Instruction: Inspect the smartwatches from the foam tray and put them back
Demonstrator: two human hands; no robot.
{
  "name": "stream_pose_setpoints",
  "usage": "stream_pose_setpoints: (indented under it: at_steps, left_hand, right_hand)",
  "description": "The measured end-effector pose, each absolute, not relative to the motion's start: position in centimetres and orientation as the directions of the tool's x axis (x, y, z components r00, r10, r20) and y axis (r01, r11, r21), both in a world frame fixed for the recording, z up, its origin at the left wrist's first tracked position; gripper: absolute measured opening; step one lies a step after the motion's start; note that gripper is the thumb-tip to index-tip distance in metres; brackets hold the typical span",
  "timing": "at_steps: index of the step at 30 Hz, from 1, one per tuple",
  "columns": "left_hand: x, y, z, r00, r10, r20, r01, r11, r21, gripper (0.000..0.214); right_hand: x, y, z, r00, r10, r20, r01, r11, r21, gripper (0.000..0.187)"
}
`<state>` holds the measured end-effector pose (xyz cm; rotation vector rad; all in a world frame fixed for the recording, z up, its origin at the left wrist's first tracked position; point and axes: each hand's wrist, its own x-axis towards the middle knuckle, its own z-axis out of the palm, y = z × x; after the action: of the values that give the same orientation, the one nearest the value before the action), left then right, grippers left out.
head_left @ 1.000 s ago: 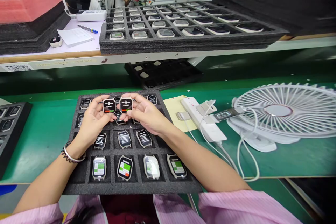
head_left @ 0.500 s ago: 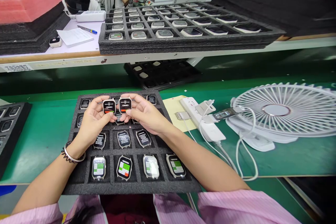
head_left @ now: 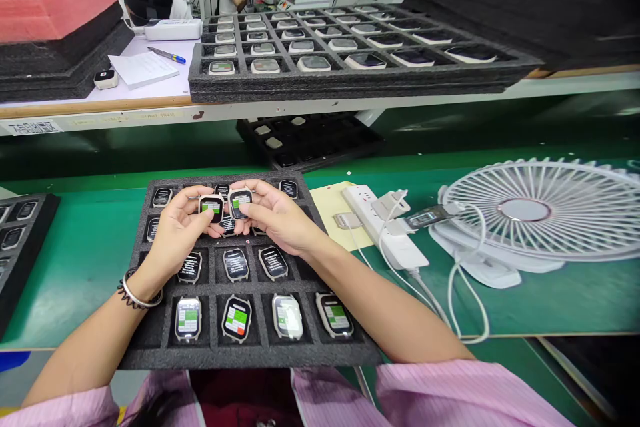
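Above the far part of a black foam tray (head_left: 250, 360), my left hand (head_left: 181, 223) is closed on a smartwatch (head_left: 212, 205), its thumb on the screen. My right hand (head_left: 280, 217) grips a second smartwatch (head_left: 241, 199) close beside it, thumb over the lower screen. Both screens show green and white blocks. In the tray's front row lie several strapless watch bodies, such as a watch with a green, white and red screen (head_left: 237, 319). Watches farther back, such as a watch in the middle row (head_left: 236, 265), show white text on black. My hands hide some far compartments.
Right of the tray are a yellow sheet (head_left: 327, 203), a white power strip (head_left: 385, 230) with cables, and a white fan (head_left: 530, 210). Another watch tray (head_left: 20, 240) lies left. A shelf ahead carries a large foam tray (head_left: 280, 88). Two people sit beyond.
The screens of both held watches have switched from dark text pages to green and white blocks. My right thumb now covers more of its watch's screen. Both hands stay nearly in place.
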<state>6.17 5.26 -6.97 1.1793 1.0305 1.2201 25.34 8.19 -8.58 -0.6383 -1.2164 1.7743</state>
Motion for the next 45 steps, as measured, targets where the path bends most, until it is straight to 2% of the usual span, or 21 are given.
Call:
stream_pose_setpoints:
  at_steps: [8,14,45]
  left_hand:
    - [6.11,5.25,-6.84,0.101,0.994,0.029,-0.13,-0.015,0.991,0.04]
    - [6.19,5.31,-7.0,0.068,0.997,0.042,-0.066,-0.038,0.997,0.032]
    - [6.26,5.38,-7.13,0.079,0.995,0.067,-0.079,-0.06,0.995,0.036]
  right_hand:
    - [25.28,8.21,-8.4,-0.481,0.873,0.078,-0.368,-0.12,-0.922,0.04]
    - [25.29,8.22,-8.42,-0.482,0.876,0.013,-0.319,-0.161,-0.934,0.027]
    - [25.2,8.03,-8.45,-0.485,0.874,0.04,-0.321,-0.135,-0.937,0.034]
